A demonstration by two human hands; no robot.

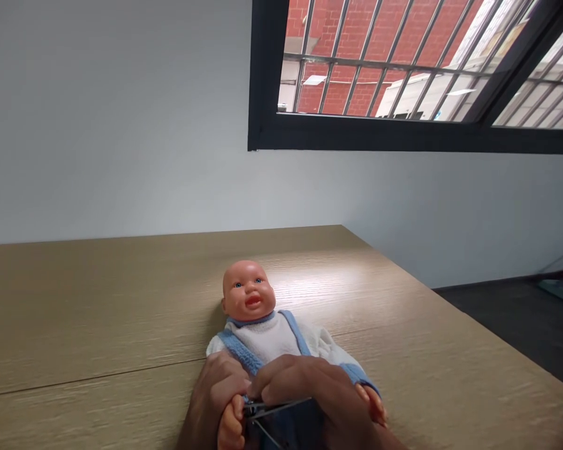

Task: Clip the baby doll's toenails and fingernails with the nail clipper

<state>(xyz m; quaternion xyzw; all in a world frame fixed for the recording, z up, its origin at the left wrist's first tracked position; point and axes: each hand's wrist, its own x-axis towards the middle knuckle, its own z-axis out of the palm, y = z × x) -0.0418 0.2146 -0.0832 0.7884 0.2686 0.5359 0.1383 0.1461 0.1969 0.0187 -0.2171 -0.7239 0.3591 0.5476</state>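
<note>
A baby doll [250, 294] with a bald head lies face up on the table. It wears a white top with blue straps, and its small hands [373, 403] stick out at both sides. At the doll's waist my left hand [218, 384] is closed, its fingers curled beside the doll's other hand [232, 425]. My right hand [309, 390] bends over the belly, fingers closed and meeting the left fingertips. Just under the fingertips shows a dark item with a thin shiny edge [276, 409]; its kind I cannot make out. The doll's lower body is mostly hidden.
The wooden table [98, 312] has a seam across it, and its right edge [450, 306] runs down toward me. Behind stands a pale wall [122, 125] with a dark-framed, barred window [380, 134]. Dark floor [507, 319] lies beyond the table at right.
</note>
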